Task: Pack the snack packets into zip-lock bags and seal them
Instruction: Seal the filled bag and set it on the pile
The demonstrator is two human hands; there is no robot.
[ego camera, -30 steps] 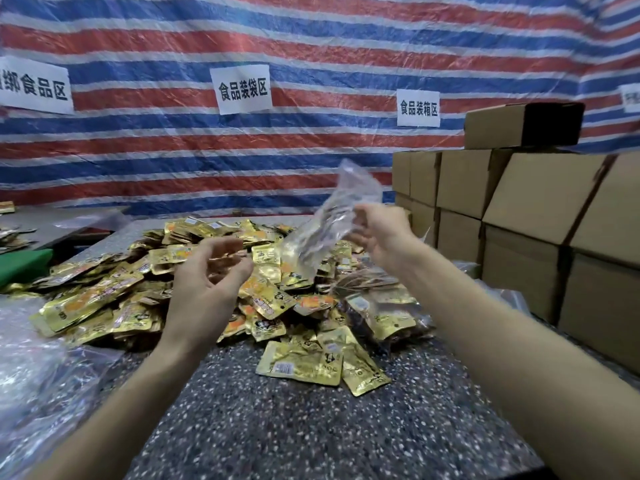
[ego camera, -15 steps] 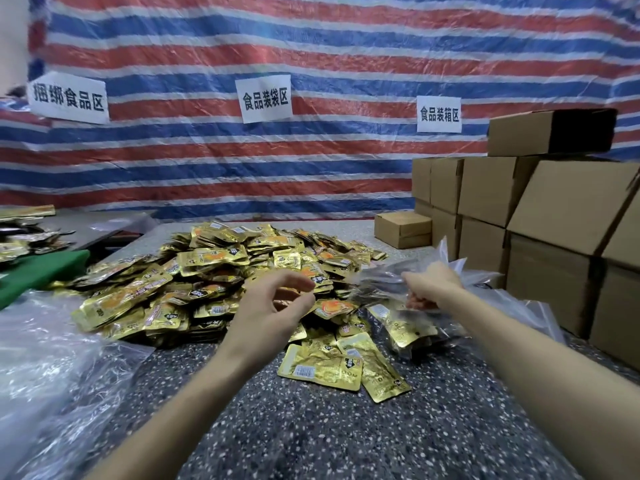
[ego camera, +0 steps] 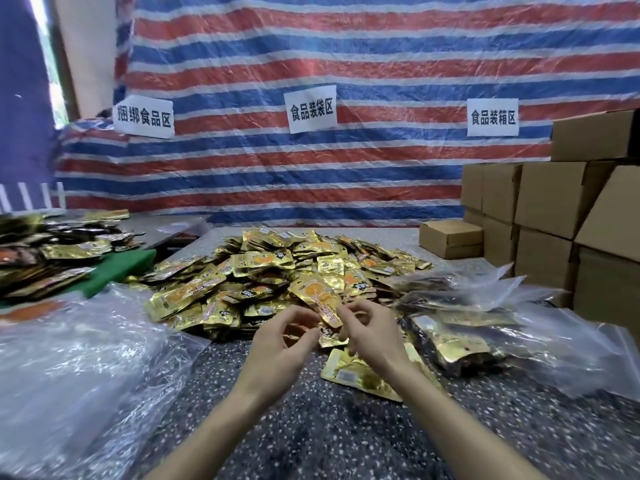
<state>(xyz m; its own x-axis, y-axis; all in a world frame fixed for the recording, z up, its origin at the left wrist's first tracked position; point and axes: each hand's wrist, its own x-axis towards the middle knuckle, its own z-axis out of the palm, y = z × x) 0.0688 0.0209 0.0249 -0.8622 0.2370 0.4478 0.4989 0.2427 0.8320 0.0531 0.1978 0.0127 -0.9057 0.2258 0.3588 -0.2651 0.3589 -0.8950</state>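
Observation:
A big heap of gold snack packets (ego camera: 277, 271) covers the middle of the speckled table (ego camera: 311, 427). My right hand (ego camera: 372, 336) pinches the lower end of one gold packet (ego camera: 317, 299), which stands tilted above the heap's near edge. My left hand (ego camera: 278, 346) hovers just left of it with loosely curled fingers, and I see nothing held in it. Clear zip-lock bags (ego camera: 460, 341) filled with packets lie to the right of my right hand. More loose packets (ego camera: 360, 372) lie partly hidden under my right wrist.
Crumpled clear plastic (ego camera: 76, 368) fills the near left. Darker packets (ego camera: 52, 258) lie on a green surface (ego camera: 119, 268) at far left. Stacked cardboard boxes (ego camera: 554, 209) line the right side, with a small box (ego camera: 450, 237) behind the heap. A striped tarp hangs behind.
My right hand has set the filled zip-lock bag down at the right and come back to the heap, where it took a gold packet. My left hand moved in beside it. My view tilted up.

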